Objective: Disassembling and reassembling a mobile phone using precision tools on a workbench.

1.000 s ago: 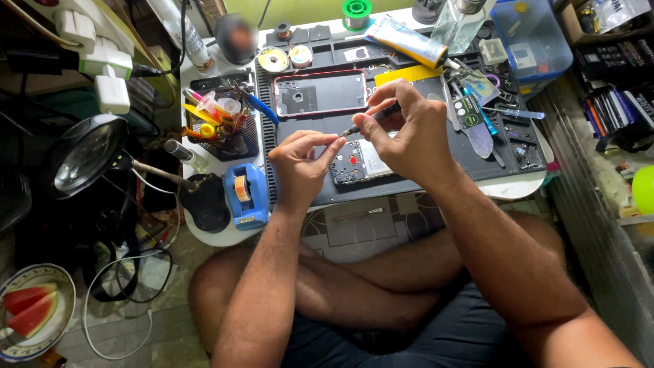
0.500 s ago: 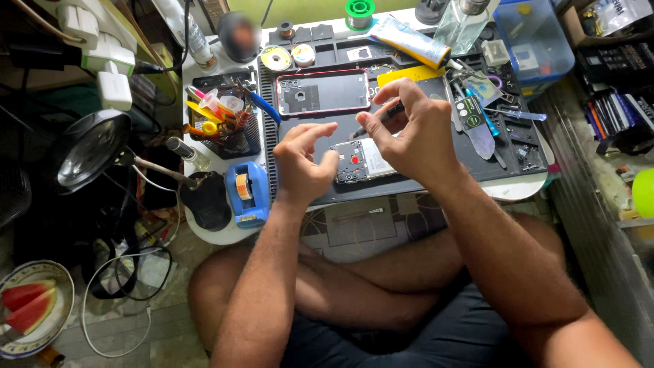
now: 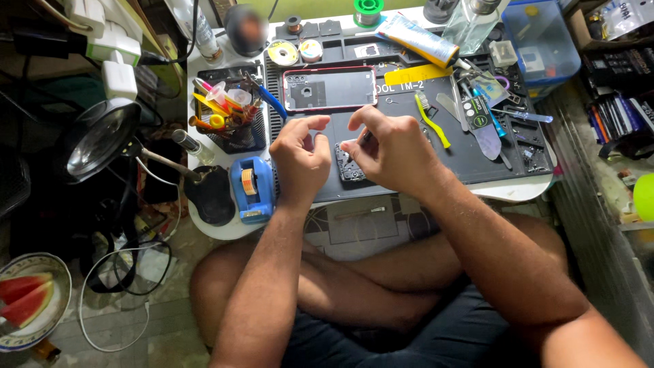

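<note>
At the far left a plate of watermelon slices sits on the floor, well apart from my work, with a white cable looped near it. Above that, a round magnifier lamp leans on its arm toward the low table. A knock from my left elbow could swing it.

The blue tape dispenser stands just beside my left wrist, and a mesh cup of tools crowds the corner behind it. If I pull my left hand back carelessly, I think I could tip either one.

My left hand hangs over the dark work mat, thumb and forefinger curved toward each other with a gap between, holding nothing that I can see. My right hand pinches a thin tool, mostly hidden by my fingers, over the small opened phone lying flat on the mat between my hands. That phone is the delicate part: a slip of the tip could scratch the board, and a tiny loose part could roll off the mat edge onto my lap.

Behind it lies a red-rimmed phone back, close enough to bump. To the right lie a yellow brush, a blue screwdriver and a blue plastic box, all clear of my hands.
</note>
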